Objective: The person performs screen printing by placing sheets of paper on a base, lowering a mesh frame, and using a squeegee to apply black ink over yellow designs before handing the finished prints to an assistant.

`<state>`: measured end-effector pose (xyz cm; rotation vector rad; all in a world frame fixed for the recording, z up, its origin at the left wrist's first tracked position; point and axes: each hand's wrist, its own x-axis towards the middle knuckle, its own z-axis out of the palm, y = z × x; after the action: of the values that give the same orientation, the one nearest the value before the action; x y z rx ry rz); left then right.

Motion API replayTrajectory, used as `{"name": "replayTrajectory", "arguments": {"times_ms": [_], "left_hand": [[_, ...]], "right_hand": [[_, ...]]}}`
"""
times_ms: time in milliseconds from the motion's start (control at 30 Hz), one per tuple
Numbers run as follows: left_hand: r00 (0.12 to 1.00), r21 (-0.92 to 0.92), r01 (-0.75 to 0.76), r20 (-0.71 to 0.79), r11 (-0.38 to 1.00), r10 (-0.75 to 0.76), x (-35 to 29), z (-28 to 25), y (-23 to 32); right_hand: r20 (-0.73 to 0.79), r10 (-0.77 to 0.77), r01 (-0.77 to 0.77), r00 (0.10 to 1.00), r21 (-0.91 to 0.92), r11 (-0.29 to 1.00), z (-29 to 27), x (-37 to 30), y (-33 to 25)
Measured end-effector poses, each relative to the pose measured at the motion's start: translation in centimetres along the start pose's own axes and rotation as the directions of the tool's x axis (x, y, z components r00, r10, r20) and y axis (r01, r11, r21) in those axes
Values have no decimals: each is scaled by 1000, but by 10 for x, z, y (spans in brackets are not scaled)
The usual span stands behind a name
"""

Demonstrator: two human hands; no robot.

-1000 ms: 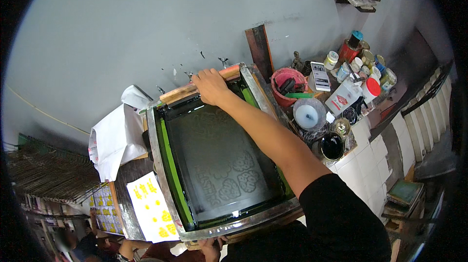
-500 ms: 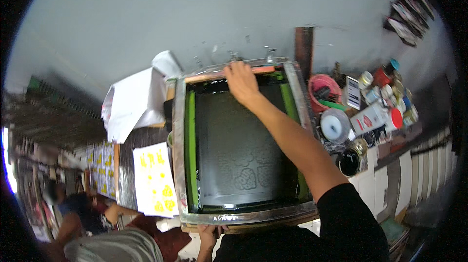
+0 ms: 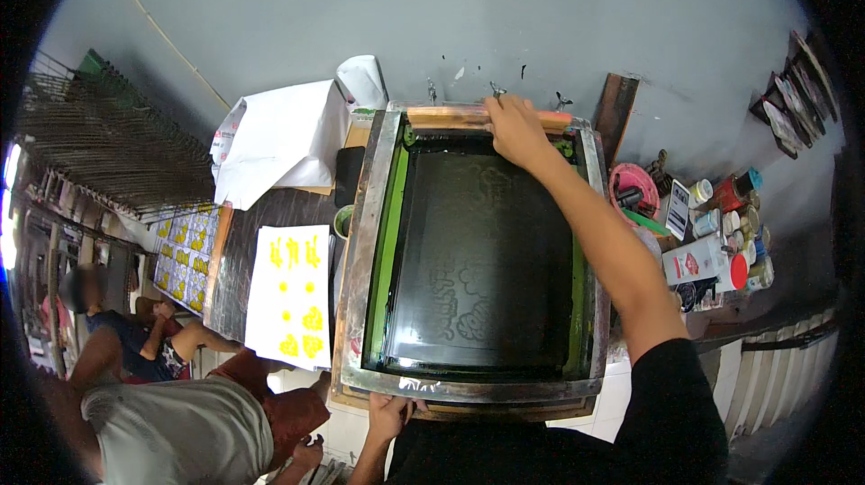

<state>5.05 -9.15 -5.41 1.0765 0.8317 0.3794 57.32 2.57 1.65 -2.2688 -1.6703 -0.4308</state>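
A screen-printing frame (image 3: 363, 255) with a dark ink-covered mesh (image 3: 450, 242) lies in front of me, green strips along its sides. Faint outlines of a design show in the mesh's lower half. At the far end, my right hand (image 3: 517, 129) is closed over the wooden handle of a squeegee (image 3: 441, 117), which lies across the screen; the blade's edge is hard to make out. My left hand (image 3: 388, 415) grips the near edge of the frame, its fingers partly hidden. Left of the frame lies a stack of white sheets (image 3: 270, 300) printed in yellow.
Left are a white paper-covered bundle (image 3: 288, 138), a dark phone-like slab (image 3: 350, 175) and a drying rack (image 3: 117, 138). At right stand a pink basket (image 3: 631, 180), a white bottle (image 3: 692, 260) and several jars (image 3: 734, 224). Another person (image 3: 180, 422) sits close on the left.
The whole view has shifted, so the frame and bench appear farther right and more of the left side shows. Both hands keep their holds, with the squeegee still at the far end.
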Motion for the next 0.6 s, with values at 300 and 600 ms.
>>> {"name": "replayTrajectory", "arguments": {"times_ms": [300,600], "left_hand": [[999,12,37,4,999,-37,-1,1,2],[999,60,50,-4,997,-50,3,3,8]], "right_hand": [[-175,46,-49,984,-11,999,26,-6,-15],[296,-49,16,954,113,993,-12,1,-6]]}}
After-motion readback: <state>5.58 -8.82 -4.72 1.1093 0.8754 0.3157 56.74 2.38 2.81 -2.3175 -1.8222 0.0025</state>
